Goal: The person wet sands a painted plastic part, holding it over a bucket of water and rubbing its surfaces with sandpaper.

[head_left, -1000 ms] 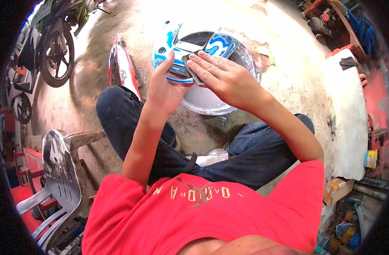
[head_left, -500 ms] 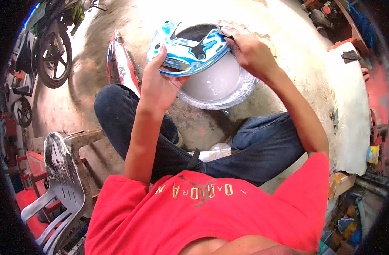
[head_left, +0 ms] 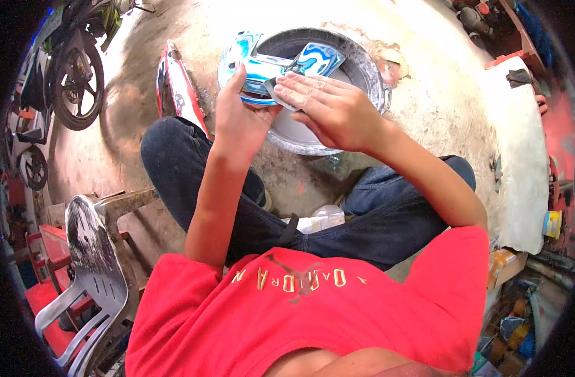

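My left hand point(head_left: 240, 125) grips the left end of a glossy blue-and-white motorcycle panel point(head_left: 320, 60), its thumb on top and its fingers underneath. The panel is held over a round basin point(head_left: 369, 63) of cloudy water. Across the panel's near side lies my right hand point(head_left: 331, 110), fingers stretched and together, pressing a dark grey piece of sandpaper point(head_left: 272, 90) onto the surface. Pale residue coats the right fingers. The right hand hides part of the panel and the water.
A red-and-white panel point(head_left: 182, 91) lies on the concrete floor left of the basin. A scuffed grey plastic chair point(head_left: 93, 251) stands at lower left, a motorcycle wheel point(head_left: 78, 88) at upper left. To the right is a long white slab point(head_left: 523, 169).
My right hand has moved from the panel's right end leftward and nearer, onto its near middle, with the sandpaper. My left hand keeps its hold on the panel.
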`<state>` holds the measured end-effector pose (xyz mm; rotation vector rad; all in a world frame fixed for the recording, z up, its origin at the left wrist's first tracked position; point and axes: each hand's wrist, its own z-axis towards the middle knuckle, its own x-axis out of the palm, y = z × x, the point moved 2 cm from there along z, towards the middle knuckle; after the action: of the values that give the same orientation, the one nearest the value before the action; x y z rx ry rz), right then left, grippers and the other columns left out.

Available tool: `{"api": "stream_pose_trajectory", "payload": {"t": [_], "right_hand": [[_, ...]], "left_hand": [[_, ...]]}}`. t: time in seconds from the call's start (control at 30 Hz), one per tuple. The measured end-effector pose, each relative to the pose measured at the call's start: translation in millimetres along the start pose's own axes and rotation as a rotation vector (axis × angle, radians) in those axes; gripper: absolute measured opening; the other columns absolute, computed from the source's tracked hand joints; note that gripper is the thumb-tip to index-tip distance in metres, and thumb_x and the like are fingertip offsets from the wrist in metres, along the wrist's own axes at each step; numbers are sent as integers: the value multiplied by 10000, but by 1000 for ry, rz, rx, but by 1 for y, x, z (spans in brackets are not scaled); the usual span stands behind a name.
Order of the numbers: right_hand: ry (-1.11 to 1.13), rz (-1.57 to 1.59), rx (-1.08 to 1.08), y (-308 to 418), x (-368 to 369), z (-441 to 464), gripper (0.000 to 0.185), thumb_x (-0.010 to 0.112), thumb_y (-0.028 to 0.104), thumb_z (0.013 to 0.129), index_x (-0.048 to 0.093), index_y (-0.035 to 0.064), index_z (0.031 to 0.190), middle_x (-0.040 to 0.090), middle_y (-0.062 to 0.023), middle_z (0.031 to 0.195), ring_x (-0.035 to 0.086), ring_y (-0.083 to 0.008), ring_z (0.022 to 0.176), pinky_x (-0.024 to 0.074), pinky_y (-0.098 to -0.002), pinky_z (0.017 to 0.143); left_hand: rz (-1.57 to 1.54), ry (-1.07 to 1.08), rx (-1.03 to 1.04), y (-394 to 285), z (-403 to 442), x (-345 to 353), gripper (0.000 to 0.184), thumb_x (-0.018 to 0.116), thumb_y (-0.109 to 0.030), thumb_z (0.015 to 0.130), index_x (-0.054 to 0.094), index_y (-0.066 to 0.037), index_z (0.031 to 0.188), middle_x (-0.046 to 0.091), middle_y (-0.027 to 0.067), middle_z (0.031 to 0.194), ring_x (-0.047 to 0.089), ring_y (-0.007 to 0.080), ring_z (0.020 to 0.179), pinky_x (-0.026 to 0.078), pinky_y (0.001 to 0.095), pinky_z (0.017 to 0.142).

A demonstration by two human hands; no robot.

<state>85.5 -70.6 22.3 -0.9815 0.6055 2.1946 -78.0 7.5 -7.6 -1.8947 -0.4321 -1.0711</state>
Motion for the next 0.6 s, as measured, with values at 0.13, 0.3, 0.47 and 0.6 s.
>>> {"api": "stream_pose_trajectory", "payload": {"t": [0.13,0.3,0.47,0.6], "right_hand": [[78,-107,333,-55,-17,-6,251,628,85,925,688,35,1163,712,-170,1116,695,-306,1059,558,-385,912],[-41,-50,52,-10,-4,3,362,657,80,902,648,30,1260,678,-157,1240,646,-299,1179,515,-399,1007],[-71,-187,151,-56,-9,0,368,650,45,894,641,35,1262,685,-156,1219,660,-288,1153,532,-373,978],[-64,-236,137,-41,-7,2,393,665,57,889,632,37,1280,680,-156,1235,652,-284,1171,522,-386,994]], "left_hand": [[60,-77,35,0,-8,19,414,419,-309,1070,468,-31,1373,619,177,1260,606,331,1180,482,541,1012],[-227,243,11,-2,-3,9,433,436,-316,1039,471,-61,1387,581,150,1332,570,326,1222,425,536,1068],[-225,118,129,-1,-5,16,428,489,-233,984,497,-73,1381,580,132,1355,543,305,1256,391,507,1100],[-223,85,156,-3,-5,17,435,488,-216,985,481,-67,1393,569,136,1363,535,309,1265,385,520,1103]]}}
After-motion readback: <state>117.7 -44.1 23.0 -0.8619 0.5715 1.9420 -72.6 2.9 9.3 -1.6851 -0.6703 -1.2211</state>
